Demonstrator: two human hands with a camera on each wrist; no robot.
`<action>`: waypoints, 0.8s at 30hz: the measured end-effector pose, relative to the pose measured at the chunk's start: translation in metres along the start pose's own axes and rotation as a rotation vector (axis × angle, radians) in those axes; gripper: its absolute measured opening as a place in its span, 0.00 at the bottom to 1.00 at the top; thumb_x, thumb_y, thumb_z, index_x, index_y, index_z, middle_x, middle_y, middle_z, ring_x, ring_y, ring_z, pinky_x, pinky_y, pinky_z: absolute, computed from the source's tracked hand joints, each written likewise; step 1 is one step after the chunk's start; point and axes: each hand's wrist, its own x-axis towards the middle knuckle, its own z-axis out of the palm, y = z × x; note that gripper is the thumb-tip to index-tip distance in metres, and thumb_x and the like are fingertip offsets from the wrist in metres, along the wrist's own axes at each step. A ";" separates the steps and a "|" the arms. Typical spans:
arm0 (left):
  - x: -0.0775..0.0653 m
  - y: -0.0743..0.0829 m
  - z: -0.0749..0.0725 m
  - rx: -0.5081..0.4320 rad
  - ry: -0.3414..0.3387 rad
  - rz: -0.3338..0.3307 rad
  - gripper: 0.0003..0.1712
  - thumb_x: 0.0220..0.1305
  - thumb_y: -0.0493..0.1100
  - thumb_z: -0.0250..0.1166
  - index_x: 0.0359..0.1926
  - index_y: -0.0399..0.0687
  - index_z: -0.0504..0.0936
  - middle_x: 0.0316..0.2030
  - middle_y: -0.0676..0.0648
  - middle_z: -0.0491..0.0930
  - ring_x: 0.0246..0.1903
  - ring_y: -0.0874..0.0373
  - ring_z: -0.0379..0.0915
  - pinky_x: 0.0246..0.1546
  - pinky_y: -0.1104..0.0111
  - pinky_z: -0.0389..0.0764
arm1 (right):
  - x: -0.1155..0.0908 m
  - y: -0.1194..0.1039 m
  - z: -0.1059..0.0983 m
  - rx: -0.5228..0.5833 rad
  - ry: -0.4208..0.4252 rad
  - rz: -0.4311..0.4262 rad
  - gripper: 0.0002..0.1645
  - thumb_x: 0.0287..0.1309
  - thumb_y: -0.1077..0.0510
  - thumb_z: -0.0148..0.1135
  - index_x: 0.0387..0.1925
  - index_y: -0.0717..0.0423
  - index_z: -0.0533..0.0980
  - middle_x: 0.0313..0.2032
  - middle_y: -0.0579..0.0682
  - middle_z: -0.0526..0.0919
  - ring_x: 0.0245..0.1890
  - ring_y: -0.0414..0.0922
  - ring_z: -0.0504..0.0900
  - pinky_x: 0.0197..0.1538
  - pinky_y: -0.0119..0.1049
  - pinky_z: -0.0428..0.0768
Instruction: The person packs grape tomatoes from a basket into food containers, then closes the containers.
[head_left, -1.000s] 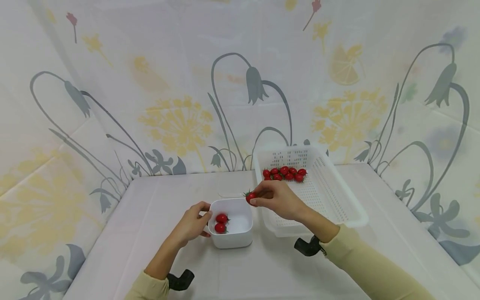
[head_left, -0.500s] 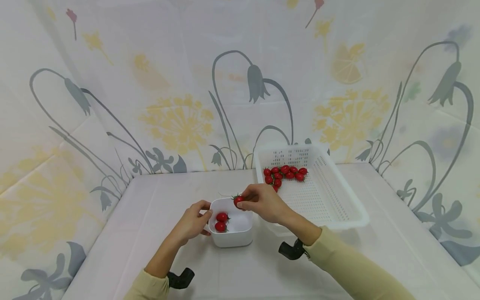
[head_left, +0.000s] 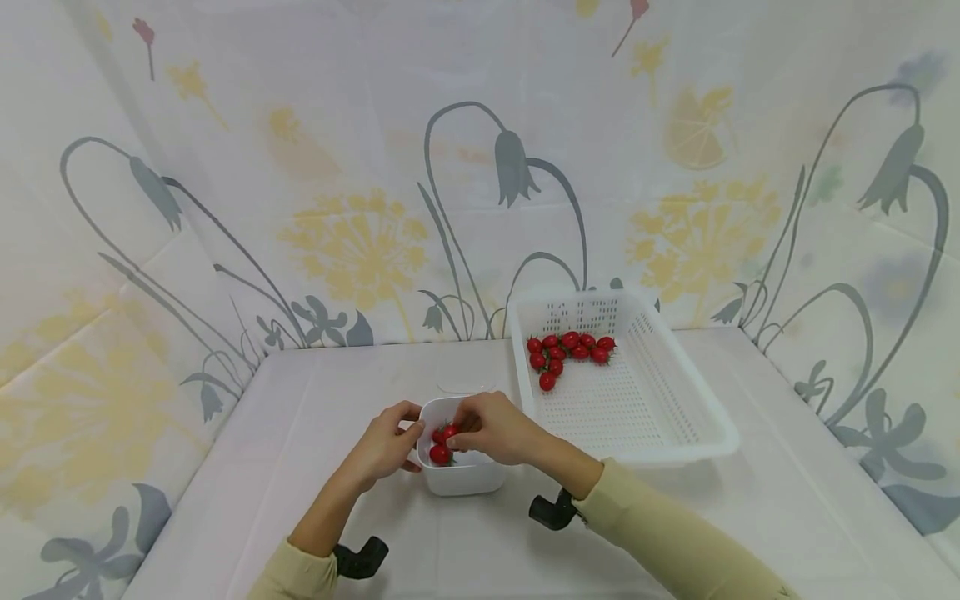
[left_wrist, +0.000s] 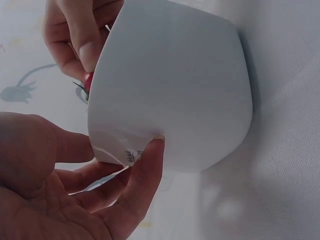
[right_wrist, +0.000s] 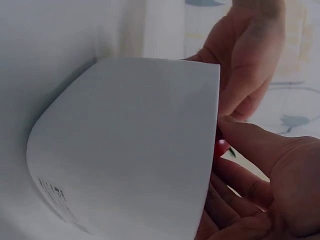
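Cherry tomato (head_left: pixel 452 432) at mouth of white box (head_left: pixel 465 480), pinched in right-hand grip (head_left: pixel 492 428); two more tomatoes (head_left: pixel 439 456) inside; left-hand grip (head_left: pixel 386 445) holds box's left rim; right of it, perforated basket (head_left: pixel 712 421) with tomato cluster (head_left: pixel 581 352), both on white surface (head_left: pixel 315 404)

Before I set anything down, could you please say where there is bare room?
Bare table lies left of the left hand and right of the basket; the basket's near right floor is bare. Crowded: the box, with tomatoes and the right hand, and the basket's far left, with other tomatoes.
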 end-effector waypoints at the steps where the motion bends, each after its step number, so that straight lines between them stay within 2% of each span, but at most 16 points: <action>1: 0.000 0.000 0.000 -0.001 0.000 0.002 0.16 0.76 0.37 0.56 0.60 0.35 0.75 0.60 0.35 0.76 0.46 0.43 0.81 0.29 0.58 0.89 | 0.001 0.001 0.002 -0.002 -0.005 -0.005 0.07 0.63 0.62 0.70 0.39 0.62 0.81 0.31 0.48 0.87 0.31 0.38 0.83 0.37 0.27 0.84; 5: 0.000 0.000 0.000 -0.008 0.002 0.008 0.15 0.76 0.37 0.56 0.59 0.35 0.75 0.59 0.35 0.76 0.45 0.43 0.82 0.28 0.58 0.89 | 0.006 0.003 0.011 -0.038 -0.013 -0.001 0.06 0.62 0.63 0.70 0.36 0.61 0.80 0.29 0.47 0.85 0.30 0.38 0.81 0.35 0.27 0.82; 13: -0.001 -0.001 0.000 -0.016 0.006 0.010 0.15 0.76 0.36 0.56 0.58 0.35 0.76 0.58 0.35 0.77 0.42 0.45 0.81 0.28 0.58 0.89 | 0.015 0.003 0.017 -0.182 -0.032 -0.022 0.07 0.58 0.61 0.74 0.32 0.58 0.82 0.27 0.45 0.84 0.29 0.35 0.78 0.32 0.25 0.79; 18: -0.001 -0.001 0.000 -0.014 0.004 0.017 0.14 0.76 0.36 0.56 0.58 0.34 0.76 0.58 0.35 0.77 0.41 0.47 0.81 0.28 0.59 0.89 | 0.020 0.003 0.021 -0.210 -0.050 -0.025 0.08 0.57 0.61 0.75 0.31 0.57 0.82 0.26 0.45 0.84 0.27 0.34 0.78 0.32 0.25 0.79; 24: -0.001 0.000 -0.001 -0.022 0.001 0.017 0.14 0.76 0.35 0.55 0.57 0.35 0.76 0.58 0.35 0.77 0.42 0.45 0.80 0.28 0.58 0.89 | 0.027 0.004 0.026 -0.205 -0.116 -0.011 0.08 0.57 0.62 0.75 0.29 0.58 0.81 0.25 0.43 0.82 0.26 0.33 0.76 0.32 0.24 0.77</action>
